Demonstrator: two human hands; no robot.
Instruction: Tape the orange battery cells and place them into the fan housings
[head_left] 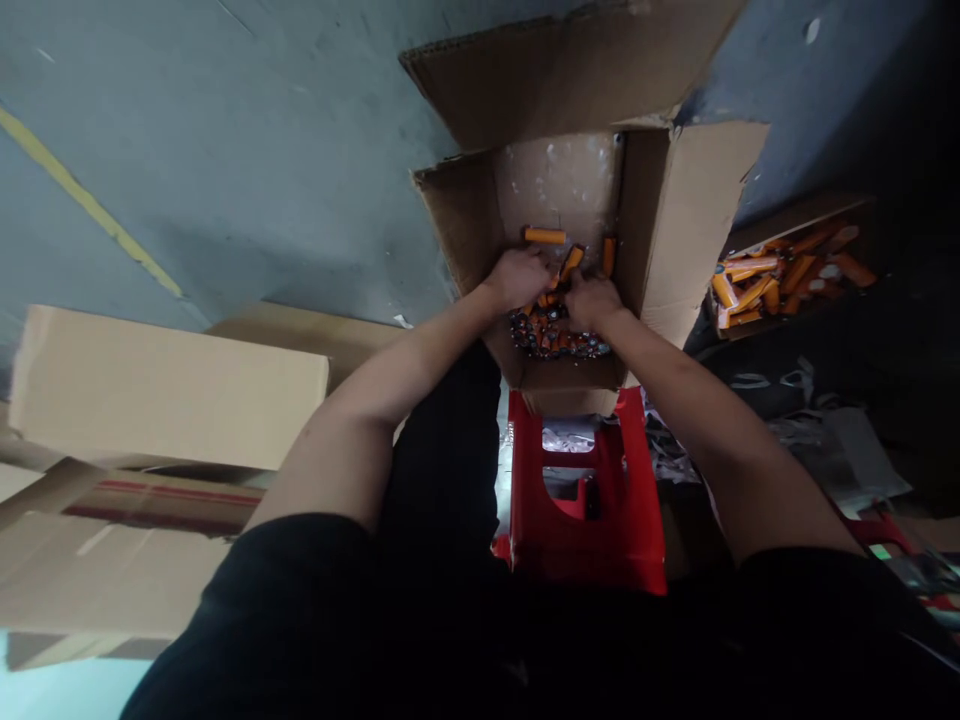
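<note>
1. Hands first: left hand (517,277) and right hand (592,298) both reach down into an open cardboard box (675,220), close together, nearly touching over the middle of it.
2. Left hand: fingers curled down into a pile of orange tubes (551,325); looks clenched on some, but can't tell exactly which, grip hidden by the knuckles.
3. Right hand: fingers bent around one orange tube (571,262) that sticks up tilted between the two hands; grasping it as far as can be seen.
4. Pile of orange tubes sits at the near end of the box bottom, dark ends up, packed tight. A few loose ones lie further in: one flat across (545,236) just past the left hand, one upright-ish (608,256) near the right wall.
5. Box flaps open; far flap (555,70) stands up, right flap folded outward.
6. Box rests on/above a red plastic stool (592,500), near side; exact contact unclear.
7. Right of box, well apart: a low tray (795,215) with more orange tubes heaped in it.
8. Left side: closed cardboard boxes (165,390) stacked on the grey floor (225,150), which has a yellow line (90,205).
9. Both arms bare, black sleeves at bottom of view.
</note>
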